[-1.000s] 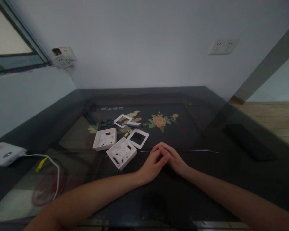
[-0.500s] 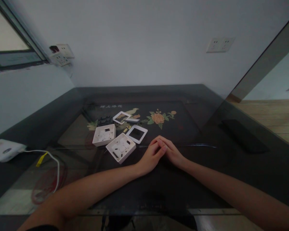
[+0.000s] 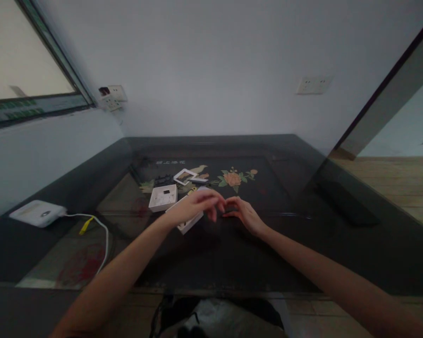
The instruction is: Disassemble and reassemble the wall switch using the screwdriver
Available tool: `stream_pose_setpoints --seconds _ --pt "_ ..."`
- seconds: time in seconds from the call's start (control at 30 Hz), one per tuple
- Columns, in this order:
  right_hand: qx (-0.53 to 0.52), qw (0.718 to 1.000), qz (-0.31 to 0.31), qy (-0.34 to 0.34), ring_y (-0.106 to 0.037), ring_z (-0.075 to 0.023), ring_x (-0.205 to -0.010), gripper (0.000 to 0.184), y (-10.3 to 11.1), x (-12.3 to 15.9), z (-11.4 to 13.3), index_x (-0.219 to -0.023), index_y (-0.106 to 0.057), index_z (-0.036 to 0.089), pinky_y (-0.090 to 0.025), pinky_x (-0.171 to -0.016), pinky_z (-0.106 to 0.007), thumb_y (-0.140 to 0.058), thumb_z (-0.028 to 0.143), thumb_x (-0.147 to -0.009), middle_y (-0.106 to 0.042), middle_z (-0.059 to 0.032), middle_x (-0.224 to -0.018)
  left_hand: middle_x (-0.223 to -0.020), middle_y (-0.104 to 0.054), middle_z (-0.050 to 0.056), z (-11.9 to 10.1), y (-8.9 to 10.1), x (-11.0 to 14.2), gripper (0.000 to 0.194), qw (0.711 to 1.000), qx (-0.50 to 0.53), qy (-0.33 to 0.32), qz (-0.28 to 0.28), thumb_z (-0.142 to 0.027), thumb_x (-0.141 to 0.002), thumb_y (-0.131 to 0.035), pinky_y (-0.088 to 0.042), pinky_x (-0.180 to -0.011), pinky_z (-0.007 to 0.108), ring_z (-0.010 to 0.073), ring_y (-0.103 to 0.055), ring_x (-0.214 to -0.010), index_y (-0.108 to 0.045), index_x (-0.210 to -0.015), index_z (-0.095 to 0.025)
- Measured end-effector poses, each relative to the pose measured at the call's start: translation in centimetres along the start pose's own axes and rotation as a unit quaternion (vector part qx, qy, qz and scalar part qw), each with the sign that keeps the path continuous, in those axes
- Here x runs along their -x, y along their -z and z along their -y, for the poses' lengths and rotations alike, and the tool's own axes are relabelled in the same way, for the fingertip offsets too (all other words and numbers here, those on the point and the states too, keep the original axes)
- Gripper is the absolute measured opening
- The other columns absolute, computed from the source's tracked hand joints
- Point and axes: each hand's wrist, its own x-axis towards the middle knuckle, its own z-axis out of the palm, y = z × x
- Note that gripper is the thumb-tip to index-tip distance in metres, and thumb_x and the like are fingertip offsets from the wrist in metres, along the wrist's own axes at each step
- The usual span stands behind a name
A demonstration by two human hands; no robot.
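Observation:
My left hand [image 3: 200, 205] hovers over the nearer white square box [image 3: 191, 222] and covers much of it. Its fingers are loosely bent and apart, holding nothing I can see. Close by on the right, my right hand [image 3: 246, 215] rests on the dark table with curved, parted fingers and no object visible in them. A second white open box [image 3: 163, 198] lies farther left. Behind the boxes are a white square frame [image 3: 184, 176], a flat white-edged piece [image 3: 199, 180] and a black plastic part [image 3: 164, 180]. Another white frame is mostly hidden by my left hand.
A white device [image 3: 38, 213] with a white cable [image 3: 107, 239] and yellow tag [image 3: 86, 226] lies at the left. A dark flat object [image 3: 347, 204] sits at the right. Wall sockets [image 3: 314, 85] are beyond the glossy table [image 3: 211, 263].
My hands were joined at the fingertips; now they are apart. My left hand has lifted and moved left over the nearer box. The camera view has shifted slightly.

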Motion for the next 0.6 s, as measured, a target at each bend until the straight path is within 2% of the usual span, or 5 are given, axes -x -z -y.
stream_pose_setpoints --seconds 0.07,0.13,0.23,0.4,0.6 --pt "0.039 0.999 0.009 0.010 -0.065 -0.0220 -0.102 0.034 -0.4 -0.1 0.2 -0.123 -0.058 0.017 -0.056 -0.084 -0.043 -0.060 0.035 -0.094 -0.062 -0.0088 -0.122 -0.105 -0.068 0.009 1.6 4.8 0.1 0.038 0.991 -0.074 0.015 -0.114 -0.042 -0.103 -0.037 -0.058 -0.075 0.036 0.0171 -0.069 -0.081 -0.059 -0.118 -0.015" --pt "0.091 0.995 0.008 0.025 -0.065 -0.0219 -0.102 0.034 -0.9 -0.4 0.9 -0.123 -0.058 0.017 -0.056 -0.084 -0.043 -0.060 0.035 -0.094 -0.063 -0.0088 -0.122 -0.119 -0.063 0.010 3.7 8.9 -0.1 0.034 0.965 -0.156 0.036 -0.206 -0.037 -0.097 -0.056 -0.057 -0.084 0.043 0.0221 -0.065 -0.099 -0.057 -0.123 -0.015" --pt "0.186 0.981 -0.001 0.062 -0.064 -0.0226 -0.104 0.034 -2.1 -1.8 2.5 -0.123 -0.058 0.017 -0.055 -0.086 -0.044 -0.060 0.035 -0.094 -0.062 -0.0091 -0.124 -0.126 -0.060 0.010 7.0 12.6 -0.7 0.033 0.930 -0.266 0.063 -0.244 -0.033 -0.095 -0.060 -0.055 -0.089 0.045 0.0241 -0.063 -0.107 -0.057 -0.124 -0.017" --pt "0.344 0.933 0.016 0.104 -0.061 -0.0243 -0.112 0.034 -4.6 -6.4 4.8 -0.124 -0.059 0.020 -0.052 -0.093 -0.047 -0.060 0.035 -0.094 -0.058 -0.0099 -0.131 -0.126 -0.060 0.010 11.0 13.1 -1.1 0.031 0.899 -0.395 0.083 -0.171 -0.033 -0.095 -0.059 -0.055 -0.090 0.045 0.0235 -0.063 -0.106 -0.058 -0.123 -0.018" --pt "0.457 0.885 0.067 0.067 -0.062 -0.0245 -0.110 0.037 -7.3 -10.8 4.2 -0.127 -0.056 0.019 -0.054 -0.090 -0.047 -0.060 0.035 -0.094 -0.059 -0.0100 -0.130 -0.126 -0.060 0.010 12.9 12.5 -1.0 0.032 0.871 -0.466 0.105 -0.110 -0.033 -0.095 -0.059 -0.055 -0.089 0.045 0.0238 -0.063 -0.107 -0.058 -0.124 -0.017"
